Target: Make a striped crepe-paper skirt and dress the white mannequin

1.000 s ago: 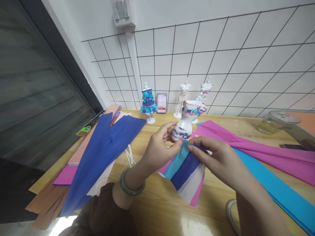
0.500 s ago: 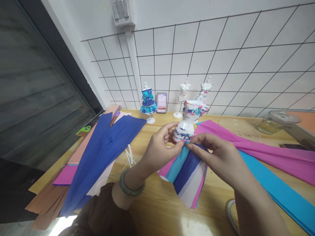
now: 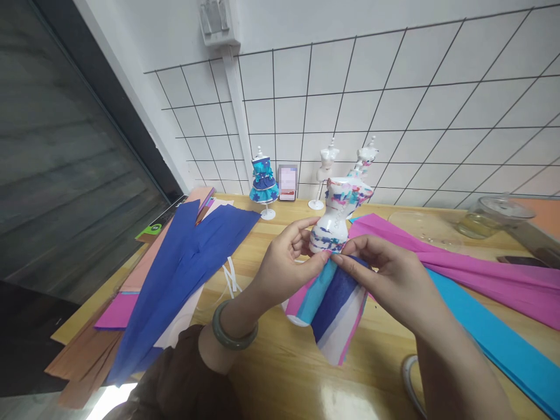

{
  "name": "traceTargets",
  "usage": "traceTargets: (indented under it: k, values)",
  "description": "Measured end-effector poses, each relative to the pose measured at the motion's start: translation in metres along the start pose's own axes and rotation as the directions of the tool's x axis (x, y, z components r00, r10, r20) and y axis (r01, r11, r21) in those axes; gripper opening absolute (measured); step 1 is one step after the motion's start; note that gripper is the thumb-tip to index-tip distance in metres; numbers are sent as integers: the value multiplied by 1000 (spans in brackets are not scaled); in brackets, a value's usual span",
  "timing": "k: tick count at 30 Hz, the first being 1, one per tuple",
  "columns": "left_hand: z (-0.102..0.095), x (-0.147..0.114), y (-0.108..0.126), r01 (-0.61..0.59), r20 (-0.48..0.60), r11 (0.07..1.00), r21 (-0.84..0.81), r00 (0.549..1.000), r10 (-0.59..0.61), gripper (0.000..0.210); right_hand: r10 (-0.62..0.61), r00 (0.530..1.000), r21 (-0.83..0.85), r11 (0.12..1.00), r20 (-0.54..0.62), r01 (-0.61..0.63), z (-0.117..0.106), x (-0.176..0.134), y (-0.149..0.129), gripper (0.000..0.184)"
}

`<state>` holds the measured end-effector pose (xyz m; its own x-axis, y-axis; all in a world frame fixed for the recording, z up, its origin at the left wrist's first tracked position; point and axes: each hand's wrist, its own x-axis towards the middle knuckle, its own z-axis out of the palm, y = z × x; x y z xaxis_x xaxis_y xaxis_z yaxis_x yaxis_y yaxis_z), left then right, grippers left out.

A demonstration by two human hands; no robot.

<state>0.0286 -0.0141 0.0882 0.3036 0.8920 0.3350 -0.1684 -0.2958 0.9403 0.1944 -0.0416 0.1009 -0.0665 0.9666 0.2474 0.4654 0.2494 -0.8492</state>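
A small white dress-form mannequin [image 3: 335,220], stained with pink, blue and purple patches, stands in front of me, tilted slightly. A sheet of striped crepe paper [image 3: 339,303] in pink, turquoise, dark blue and pale pink hangs from its hips. On the left, my left hand [image 3: 289,256] curls its fingers beside the hips, its thumb pressing the paper's top edge. From the right, my right hand [image 3: 385,268] pinches that same edge between thumb and fingers. Both pinches meet close together at the mannequin's lower front. The stand beneath is mostly covered by the paper.
Dark blue crepe paper [image 3: 188,262] covers coloured sheets at left. Pink paper [image 3: 459,268] and bright blue paper [image 3: 490,344] lie at right. Behind are a mannequin in a blue dress [image 3: 263,184], a phone [image 3: 287,182], two more mannequins and a glass jar [image 3: 481,219].
The mannequin has turned and shifted slightly to the right. The lower end of the striped paper has swung a little, showing more of a white underside. Both hands keep their hold.
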Motion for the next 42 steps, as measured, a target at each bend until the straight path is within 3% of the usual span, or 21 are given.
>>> traceTargets:
  k: [4, 13, 18, 23, 31, 42]
  values:
    - [1, 0, 1, 8, 11, 999, -44, 1000, -7, 50, -9, 1000, 30, 1000, 6, 9, 0, 0, 3, 27]
    - [1, 2, -5, 45, -3, 989, -138, 999, -46, 50, 6, 1000, -72, 997, -12, -6, 2, -1, 5, 28]
    - [2, 3, -8, 79, -4, 978, -192, 997, -81, 50, 2, 999, -45, 999, 33, -1, 0, -1, 7, 28]
    - [3, 2, -10, 59, -20, 988, -145, 998, -62, 52, -7, 996, 8, 1000, 89, 6, -1, 0, 13, 29]
    - [2, 2, -12, 20, 22, 998, -62, 1000, -19, 57, 29, 997, 44, 998, 68, -32, 0, 0, 7, 27]
    - [-5, 7, -8, 67, 14, 978, -198, 998, -66, 56, 47, 993, -3, 999, 104, -47, -2, 1, 15, 31]
